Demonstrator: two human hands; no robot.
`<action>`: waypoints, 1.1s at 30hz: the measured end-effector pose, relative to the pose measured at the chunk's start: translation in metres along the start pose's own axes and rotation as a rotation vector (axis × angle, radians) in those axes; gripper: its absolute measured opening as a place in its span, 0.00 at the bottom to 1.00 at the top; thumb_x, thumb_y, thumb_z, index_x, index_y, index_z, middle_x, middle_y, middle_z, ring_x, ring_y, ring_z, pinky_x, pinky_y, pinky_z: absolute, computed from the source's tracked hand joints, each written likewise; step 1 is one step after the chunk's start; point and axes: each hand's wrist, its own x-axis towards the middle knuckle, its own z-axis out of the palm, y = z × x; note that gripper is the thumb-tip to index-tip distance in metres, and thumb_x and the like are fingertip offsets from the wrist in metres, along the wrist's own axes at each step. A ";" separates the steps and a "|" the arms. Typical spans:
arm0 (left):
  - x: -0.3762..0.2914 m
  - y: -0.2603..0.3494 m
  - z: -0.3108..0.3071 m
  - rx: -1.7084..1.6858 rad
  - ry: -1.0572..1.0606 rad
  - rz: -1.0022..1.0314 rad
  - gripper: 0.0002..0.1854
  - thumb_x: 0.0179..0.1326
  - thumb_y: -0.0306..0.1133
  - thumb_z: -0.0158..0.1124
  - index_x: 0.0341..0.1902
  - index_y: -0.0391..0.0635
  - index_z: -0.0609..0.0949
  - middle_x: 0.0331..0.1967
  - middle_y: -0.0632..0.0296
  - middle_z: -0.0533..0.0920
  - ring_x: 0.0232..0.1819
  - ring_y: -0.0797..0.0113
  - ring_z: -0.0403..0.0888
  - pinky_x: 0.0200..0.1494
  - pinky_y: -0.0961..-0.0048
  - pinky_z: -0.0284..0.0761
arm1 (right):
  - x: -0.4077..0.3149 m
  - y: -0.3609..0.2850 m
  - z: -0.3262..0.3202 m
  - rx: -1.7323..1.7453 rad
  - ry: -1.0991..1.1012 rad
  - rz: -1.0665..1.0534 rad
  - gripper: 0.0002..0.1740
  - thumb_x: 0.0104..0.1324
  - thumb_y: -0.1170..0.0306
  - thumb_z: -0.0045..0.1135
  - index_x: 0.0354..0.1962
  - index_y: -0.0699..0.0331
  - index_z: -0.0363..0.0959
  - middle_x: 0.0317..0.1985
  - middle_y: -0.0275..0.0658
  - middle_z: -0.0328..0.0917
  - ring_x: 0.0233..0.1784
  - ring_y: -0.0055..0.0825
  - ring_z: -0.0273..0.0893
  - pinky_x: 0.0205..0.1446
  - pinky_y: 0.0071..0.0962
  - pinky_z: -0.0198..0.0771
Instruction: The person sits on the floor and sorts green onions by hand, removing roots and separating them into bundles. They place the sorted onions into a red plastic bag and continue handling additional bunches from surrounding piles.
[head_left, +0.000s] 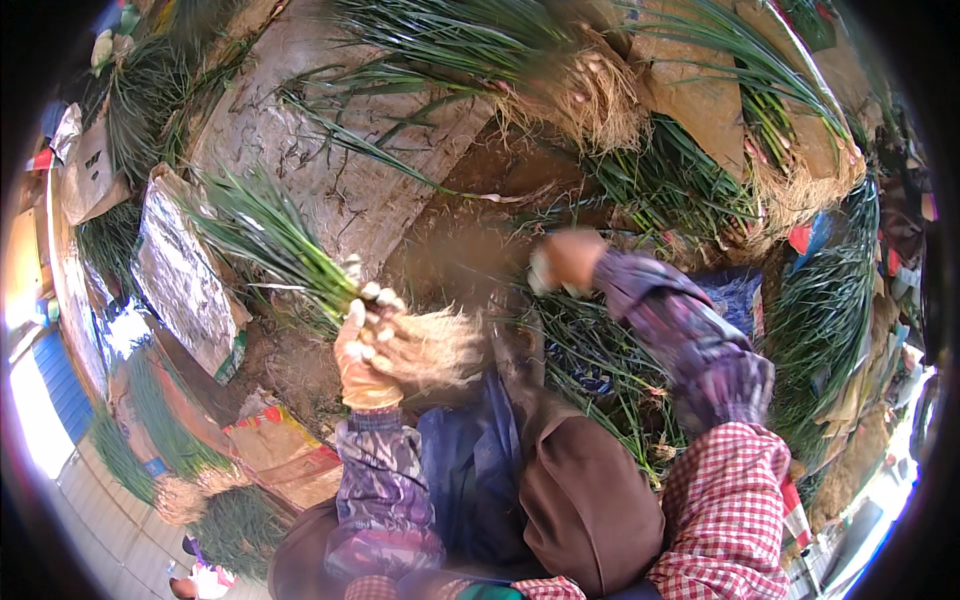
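My gloved left hand (366, 367) grips a bunch of green onions (296, 255) around its white bulbs. The green leaves point up and left, while a thick tuft of pale roots (435, 345) hangs out to the right. My right hand (574, 259) is blurred by motion, with pale fingertip coverings on it. It is apart from the bunch, above the ground and close to loose green onion leaves (600, 352). Whether it holds anything cannot be made out. One single green onion (491, 198) lies on the ground beyond both hands.
A dirty woven sheet (322, 172) covers the ground ahead. Large rooted onion bundles lie at the top (465, 45) and upper right (806, 180). More bundles (172, 427) rest at the left beside torn sacking (289, 450). Another person (206, 581) shows at lower left.
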 end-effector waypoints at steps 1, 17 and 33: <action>0.007 -0.005 -0.003 -0.111 0.089 -0.092 0.18 0.66 0.28 0.57 0.58 0.43 0.70 0.38 0.61 0.77 0.44 0.66 0.74 0.43 0.70 0.77 | 0.032 -0.010 -0.011 -0.156 0.252 0.104 0.16 0.57 0.54 0.62 0.29 0.58 0.80 0.26 0.44 0.80 0.32 0.42 0.81 0.33 0.40 0.73; 0.017 -0.047 0.004 0.340 0.267 -0.140 0.07 0.67 0.31 0.58 0.43 0.41 0.79 0.29 0.60 0.81 0.31 0.68 0.79 0.33 0.70 0.80 | 0.030 -0.086 -0.007 0.551 0.604 -0.175 0.14 0.63 0.62 0.60 0.38 0.66 0.78 0.34 0.47 0.81 0.38 0.41 0.80 0.43 0.39 0.73; 0.006 -0.041 0.016 -0.100 -0.167 -0.051 0.13 0.66 0.28 0.57 0.54 0.47 0.72 0.31 0.69 0.71 0.36 0.71 0.68 0.50 0.71 0.67 | 0.098 0.001 -0.080 0.067 0.895 0.097 0.14 0.73 0.57 0.41 0.39 0.57 0.69 0.31 0.42 0.74 0.29 0.35 0.76 0.30 0.35 0.73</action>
